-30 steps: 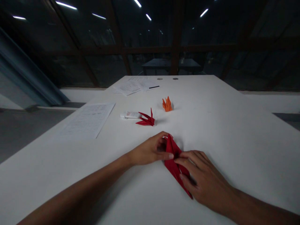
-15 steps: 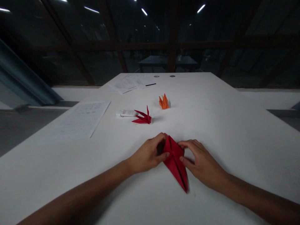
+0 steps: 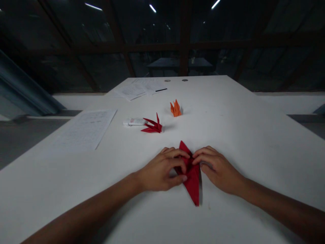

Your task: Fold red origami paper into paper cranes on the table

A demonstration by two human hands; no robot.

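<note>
A sheet of red origami paper (image 3: 193, 184), folded into a long pointed diamond, lies on the white table in front of me. From its left side my left hand (image 3: 165, 169) curls over it, thumb on the lower part and fingertips on the upper middle. Opposite, my right hand (image 3: 219, 169) bends its fingertips onto the upper right edge, thumb beside that edge. The paper under the fingers is partly hidden. Further back stand a red folded paper crane (image 3: 153, 127) and a smaller orange one (image 3: 175, 109).
Behind the red crane lies a white tube-like item (image 3: 134, 122) with print. A written sheet (image 3: 86, 130) is at the left, and more papers (image 3: 137, 88) with a black strip (image 3: 161, 90) lie further back. Two round discs (image 3: 185, 80) sit near the far edge.
The red paper has turned over or been refolded: its centre slit no longer shows, and it lies flatter. My left fingers have moved from its edge onto its top; the right fingers press closer in.
</note>
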